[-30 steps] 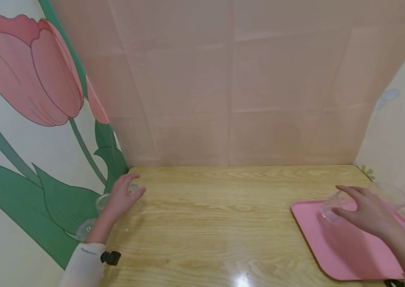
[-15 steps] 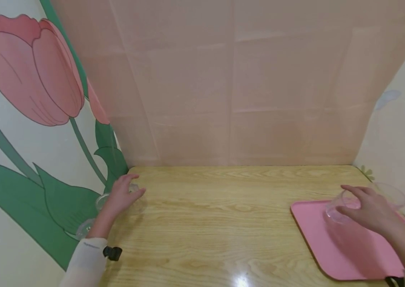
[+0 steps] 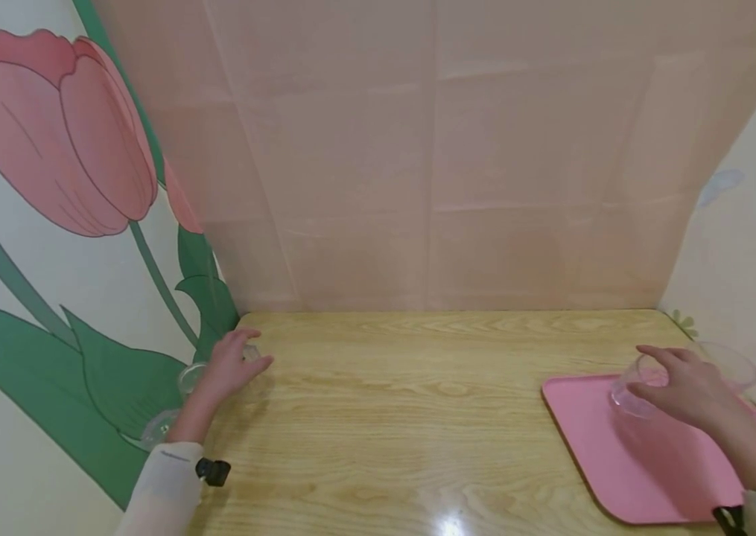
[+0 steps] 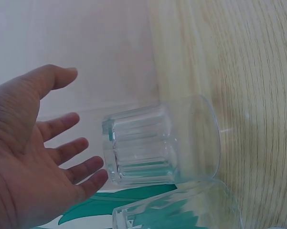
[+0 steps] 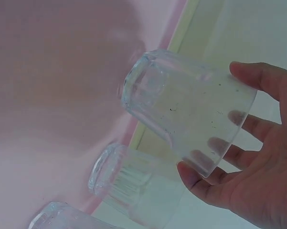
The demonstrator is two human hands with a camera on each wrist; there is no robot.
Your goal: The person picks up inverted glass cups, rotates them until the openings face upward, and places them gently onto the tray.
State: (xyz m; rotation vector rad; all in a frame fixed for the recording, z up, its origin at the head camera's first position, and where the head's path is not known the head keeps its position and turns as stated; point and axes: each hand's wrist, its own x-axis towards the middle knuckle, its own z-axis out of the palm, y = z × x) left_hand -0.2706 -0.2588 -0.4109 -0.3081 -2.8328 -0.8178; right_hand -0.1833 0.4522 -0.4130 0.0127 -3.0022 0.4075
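Observation:
In the head view my right hand holds a clear drinking glass near its rim, thumb on one side and fingers on the other. The glass is upright, its base down at the pink tray. At the far left my left hand reaches over another clear glass, which stands upside down on the wooden table. The left fingers are spread and loosely bent; their tips come close to that glass's base in the left wrist view.
A second upturned glass stands beside the first, near the tulip-printed wall. More glasses sit on the tray's right side, one of them below the held one. A pinkish sheet closes off the table's back.
My right hand has shifted slightly to the right with the glass, then almost stopped. The left hand has stayed nearly in place.

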